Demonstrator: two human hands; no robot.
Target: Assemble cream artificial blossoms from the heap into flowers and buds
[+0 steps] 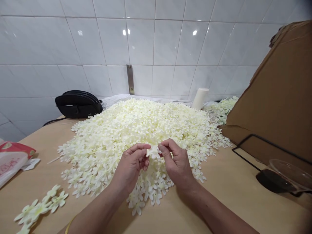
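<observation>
Nearest, lower left of the desk [234, 201]: a small group of pale blossoms [40, 208], lying apart from the rest, petals overlapping. Possibly the finished portion; cannot tell whether they are joined or merely laid together.

Mid-desk, both hands raised at the near side of the heap, a single white blossom [154, 152] between them. Right hand [179, 162]: thumb and forefinger brought together in a pinch at the blossom's edge, other fingers folded. Left hand [133, 162]: thumb and forefinger almost meeting at the opposite edge, remaining fingers loosely curled; cannot tell whether a petal is gripped or only touched. This piece seems in mid-handling, not yet finished.

Beyond and beneath the hands, the big heap of loose blossoms [138, 120], spread broad across the desk, some strays along its near edge. By comparison with the small group, nearly everything looks left to do; exact count impossible.

Further back: black bag [79, 105] left of the heap, white tapered cone [200, 98] behind it at right, cardboard [273, 94] standing on the right side. Tiled wall [168, 39] behind all.
</observation>
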